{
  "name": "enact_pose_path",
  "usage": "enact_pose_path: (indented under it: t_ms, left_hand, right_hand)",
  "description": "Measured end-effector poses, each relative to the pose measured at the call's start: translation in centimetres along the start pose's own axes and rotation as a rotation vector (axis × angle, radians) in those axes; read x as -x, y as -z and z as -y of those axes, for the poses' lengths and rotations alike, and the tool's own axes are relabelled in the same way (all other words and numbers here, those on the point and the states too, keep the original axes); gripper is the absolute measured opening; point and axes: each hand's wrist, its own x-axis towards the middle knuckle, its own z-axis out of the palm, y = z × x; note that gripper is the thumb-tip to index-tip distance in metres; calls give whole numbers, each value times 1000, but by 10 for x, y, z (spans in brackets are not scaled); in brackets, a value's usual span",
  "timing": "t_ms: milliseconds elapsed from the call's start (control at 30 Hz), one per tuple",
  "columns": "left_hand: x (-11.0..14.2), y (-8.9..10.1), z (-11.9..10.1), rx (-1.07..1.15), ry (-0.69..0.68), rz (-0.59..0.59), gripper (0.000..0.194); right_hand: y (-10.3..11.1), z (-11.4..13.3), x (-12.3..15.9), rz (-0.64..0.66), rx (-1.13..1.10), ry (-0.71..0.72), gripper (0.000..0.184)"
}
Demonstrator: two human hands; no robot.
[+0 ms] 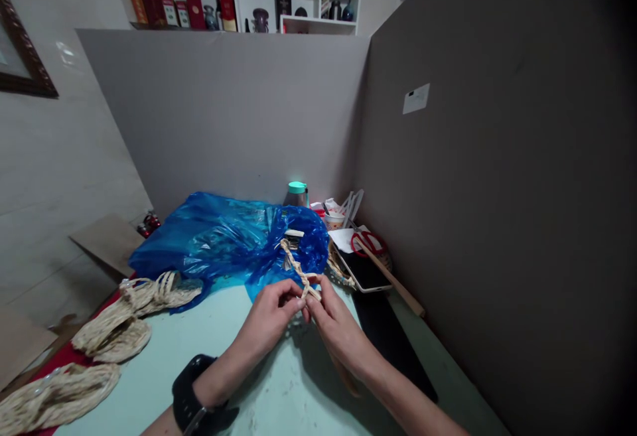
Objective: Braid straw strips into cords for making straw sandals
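Both my hands meet over the middle of the pale green table (199,356). Between them is a braided straw cord (295,265), its far end rising toward the blue plastic bag (223,230). My left hand (277,306), with a black watch on its wrist, pinches the near end of the braid between thumb and fingers. My right hand (336,320) is closed on the same end from the other side, where loose strands show. A tan strip hangs below my right hand. Part of the fingers of each hand is hidden.
Woven straw pieces (112,336) lie along the left edge. Right of the bag are a tablet (365,273), red-handled scissors (369,245), a wooden stick (393,280) and a paper cup (334,219). A bottle (297,192) stands behind. Grey partitions (239,111) close off the back and right.
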Motion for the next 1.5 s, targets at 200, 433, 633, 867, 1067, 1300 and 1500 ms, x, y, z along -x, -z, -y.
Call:
enact_pose_path:
  t_ms: [200,433,633,867,1067,1300,1500]
  left_hand:
    - [-1,0,6,-202,-35,-191,18]
    - [1,-3,10,-166,-22,-242,14]
    - [-5,-6,17,101,62,-222,17]
    - [-6,-7,17,309,127,-161,22]
    - [-3,-5,-2,288,87,-198,21]
    - [-1,-4,-5,222,64,-210,17]
    - [-1,-4,2,155,12,-129,10]
  right_hand:
    - [8,5,-3,-26,326,66,13]
    - [-4,1,3,-135,359,167,16]
    - [-12,0,7,-117,339,186,15]
    - [-7,-1,5,-105,499,152,18]
    - [-4,9,5,-137,538,271,12]
    - [-4,4,2,-123,300,163,18]
    - [2,12,-1,39,228,57,15]
